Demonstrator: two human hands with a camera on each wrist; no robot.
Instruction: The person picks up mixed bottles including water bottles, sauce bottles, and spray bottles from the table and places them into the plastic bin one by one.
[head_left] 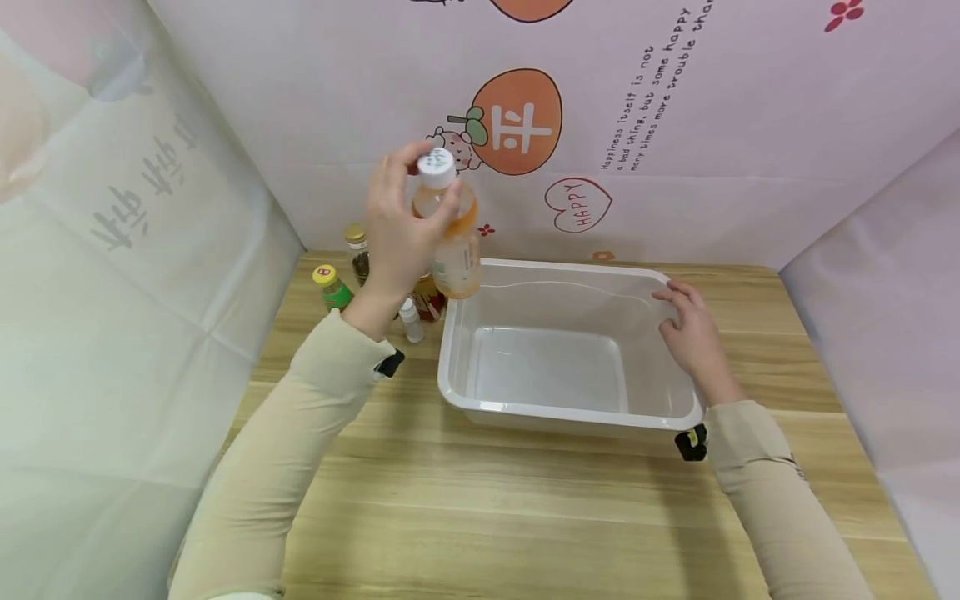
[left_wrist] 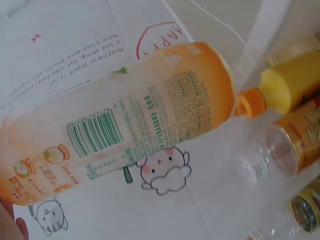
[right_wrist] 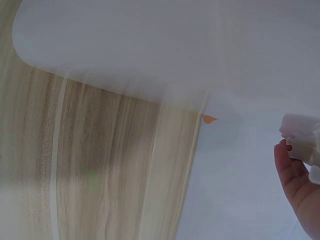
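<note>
My left hand (head_left: 401, 225) grips a plastic drink bottle (head_left: 456, 258) with a white cap and orange-tinted body, up by its neck. The bottle hangs nearly upright in the air, at the left rear corner of a large pale plastic basin (head_left: 551, 412). Its printed label and barcode face the left wrist view, where the bottle (left_wrist: 150, 117) fills the middle. My right hand (head_left: 693, 342) holds the right rim of the basin, thumb on the inner side. In the right wrist view, that hand (right_wrist: 300, 192) is partly cut off by the edge.
Left of the basin stand a yellow-capped jar (head_left: 332, 289), a gold-lidded jar (head_left: 358, 250) and a small white-capped bottle (head_left: 411, 322). A yellow bottle with an orange cap (left_wrist: 250, 102) shows in the left wrist view. Printed fabric walls enclose the wooden table (head_left: 525, 517) behind and at both sides.
</note>
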